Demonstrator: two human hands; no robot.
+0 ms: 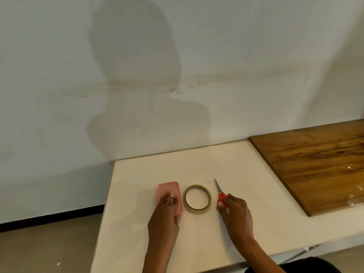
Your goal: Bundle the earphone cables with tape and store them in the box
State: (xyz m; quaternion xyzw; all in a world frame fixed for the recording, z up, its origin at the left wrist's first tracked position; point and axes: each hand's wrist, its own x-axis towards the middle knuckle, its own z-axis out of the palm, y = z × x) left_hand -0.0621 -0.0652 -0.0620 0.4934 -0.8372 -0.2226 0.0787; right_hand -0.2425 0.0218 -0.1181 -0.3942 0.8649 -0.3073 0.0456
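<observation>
The surface (246, 194) is a plain cream white with no pattern. On it, the box (167, 189) is a soft pink, with a small white label printed in orange and blue on its lid. The roll of tape (197, 197) is a translucent yellowish tan, its inner ring pale. The scissors (220, 194) have bright red-orange handles and grey metal blades. Along the right edge of the surface lies a wooden board (315, 166), brown with darker streaked grain. The wall (236, 56) is off-white with faint tan stains, the skirting (51, 216) black, the floor (49, 247) beige.
</observation>
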